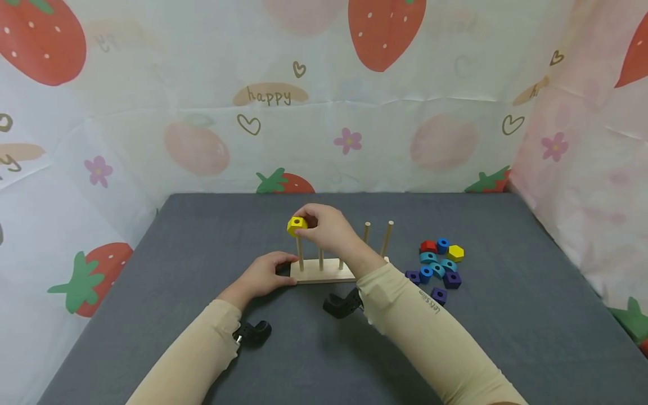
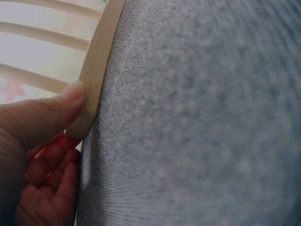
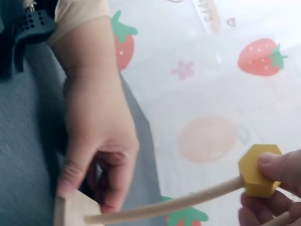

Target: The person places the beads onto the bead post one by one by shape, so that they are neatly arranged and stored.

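My right hand (image 1: 331, 229) pinches a yellow hexagonal bead (image 1: 296, 226) between thumb and fingers. The bead sits at the tip of the leftmost peg (image 1: 300, 256) of a wooden peg stand (image 1: 324, 276), and in the right wrist view the peg (image 3: 178, 201) meets the underside of the bead (image 3: 254, 176). At the stand's left end, my left hand (image 1: 263, 274) grips the base, thumb on the front edge and fingers behind, as the left wrist view shows on the wooden base (image 2: 97, 70). Several upright pegs stand bare; my right hand partly hides the middle ones.
Right of the stand lies a loose group of beads: a red bead (image 1: 428, 246), a yellow hexagonal bead (image 1: 455, 253), blue ones (image 1: 426, 274), teal arched ones (image 1: 428, 257) and purple cubes (image 1: 452, 280). Grey cloth (image 1: 283, 371) covers the table; a strawberry-print curtain (image 1: 314, 140) hangs behind.
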Demonstrator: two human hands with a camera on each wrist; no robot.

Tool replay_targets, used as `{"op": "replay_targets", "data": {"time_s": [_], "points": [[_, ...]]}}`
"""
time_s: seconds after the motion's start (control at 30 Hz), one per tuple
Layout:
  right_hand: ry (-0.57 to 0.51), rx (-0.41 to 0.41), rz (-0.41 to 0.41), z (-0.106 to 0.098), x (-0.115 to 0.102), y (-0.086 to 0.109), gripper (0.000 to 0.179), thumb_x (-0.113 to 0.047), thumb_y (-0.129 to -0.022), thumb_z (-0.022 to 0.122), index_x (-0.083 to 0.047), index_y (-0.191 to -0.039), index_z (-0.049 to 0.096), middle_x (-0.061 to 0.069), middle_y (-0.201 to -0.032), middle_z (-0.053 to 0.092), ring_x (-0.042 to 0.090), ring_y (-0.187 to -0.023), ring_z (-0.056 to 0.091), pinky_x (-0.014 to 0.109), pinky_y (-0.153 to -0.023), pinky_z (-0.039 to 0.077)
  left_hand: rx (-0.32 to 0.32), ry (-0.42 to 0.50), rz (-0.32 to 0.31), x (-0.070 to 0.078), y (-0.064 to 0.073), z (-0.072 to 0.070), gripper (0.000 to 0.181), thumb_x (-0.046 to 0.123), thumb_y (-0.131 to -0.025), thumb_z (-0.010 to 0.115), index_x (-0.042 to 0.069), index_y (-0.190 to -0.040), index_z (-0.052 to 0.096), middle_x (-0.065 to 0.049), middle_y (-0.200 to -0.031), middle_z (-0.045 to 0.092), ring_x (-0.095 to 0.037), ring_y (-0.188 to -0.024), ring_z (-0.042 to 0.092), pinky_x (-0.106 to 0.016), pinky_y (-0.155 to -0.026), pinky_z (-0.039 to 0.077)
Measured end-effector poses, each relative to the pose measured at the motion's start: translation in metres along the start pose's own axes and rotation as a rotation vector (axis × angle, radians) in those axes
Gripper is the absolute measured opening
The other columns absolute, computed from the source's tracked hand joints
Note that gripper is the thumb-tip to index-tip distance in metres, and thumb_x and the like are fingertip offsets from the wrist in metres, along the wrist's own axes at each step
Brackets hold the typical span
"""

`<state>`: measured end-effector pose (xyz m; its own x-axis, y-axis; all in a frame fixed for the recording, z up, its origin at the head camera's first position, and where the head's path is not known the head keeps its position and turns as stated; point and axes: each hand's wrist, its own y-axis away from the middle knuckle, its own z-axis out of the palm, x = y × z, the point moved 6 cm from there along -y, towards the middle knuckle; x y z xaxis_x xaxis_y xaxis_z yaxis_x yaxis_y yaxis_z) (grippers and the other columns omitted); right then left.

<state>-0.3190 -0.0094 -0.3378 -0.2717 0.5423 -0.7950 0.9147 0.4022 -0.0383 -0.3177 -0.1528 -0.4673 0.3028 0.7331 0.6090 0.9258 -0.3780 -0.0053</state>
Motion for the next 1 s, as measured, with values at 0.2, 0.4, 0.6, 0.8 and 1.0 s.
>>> {"op": "replay_targets", "data": {"time_s": [0.2,0.4,0.6,0.8,1.0], "points": [[-0.091,0.064,0.020,0.007,0.009,0.003,0.021,-0.019,-0.084,0.067,-0.016,-0.104,0.062,-0.003,-0.096,0.061,0.011,-0.086,0.058,0.027,-0.078,0.050,-0.002,0.008,-0.004,-0.001,0.000,0.000,0.049,0.026,-0.076,0.075,0.012,-0.120,0.060,-0.003,-0.118,0.058,-0.020,-0.111,0.052,-0.041,-0.096,0.041],[-0.169,0.119,0.008,0.012,0.015,0.008,0.021,-0.019,-0.084,0.067,-0.017,-0.104,0.061,-0.002,-0.097,0.060,0.013,-0.085,0.057,0.028,-0.079,0.050,0.001,0.007,0.009,-0.001,0.001,-0.001,0.049,0.027,-0.075,0.075,0.013,-0.120,0.060,-0.002,-0.117,0.059,-0.019,-0.110,0.053,-0.041,-0.096,0.041],[-0.230,0.154,0.014,0.020,0.024,0.010,0.022,-0.018,-0.085,0.065,-0.016,-0.106,0.057,-0.002,-0.099,0.058,0.013,-0.087,0.057,0.027,-0.080,0.050,0.002,0.013,0.018,0.000,0.001,-0.002,0.050,0.027,-0.075,0.076,0.012,-0.120,0.060,-0.003,-0.116,0.059,-0.020,-0.110,0.052,-0.041,-0.096,0.041],[-0.306,0.206,0.037,0.023,0.032,0.010,0.034,-0.014,-0.084,0.067,-0.011,-0.112,0.048,0.002,-0.103,0.054,0.016,-0.089,0.056,0.028,-0.082,0.050,-0.009,0.002,0.001,-0.002,0.000,-0.002,0.050,0.028,-0.075,0.075,0.013,-0.121,0.060,-0.002,-0.118,0.059,-0.019,-0.112,0.051,-0.040,-0.097,0.040],[-0.305,0.215,0.105,0.031,0.043,0.010,0.026,-0.018,-0.083,0.068,-0.012,-0.102,0.051,0.004,-0.097,0.056,0.016,-0.087,0.057,0.030,-0.080,0.051,-0.010,0.012,-0.009,-0.003,0.000,-0.002,0.050,0.028,-0.076,0.075,0.014,-0.121,0.060,-0.001,-0.118,0.058,-0.019,-0.112,0.051,-0.040,-0.097,0.040]]}}
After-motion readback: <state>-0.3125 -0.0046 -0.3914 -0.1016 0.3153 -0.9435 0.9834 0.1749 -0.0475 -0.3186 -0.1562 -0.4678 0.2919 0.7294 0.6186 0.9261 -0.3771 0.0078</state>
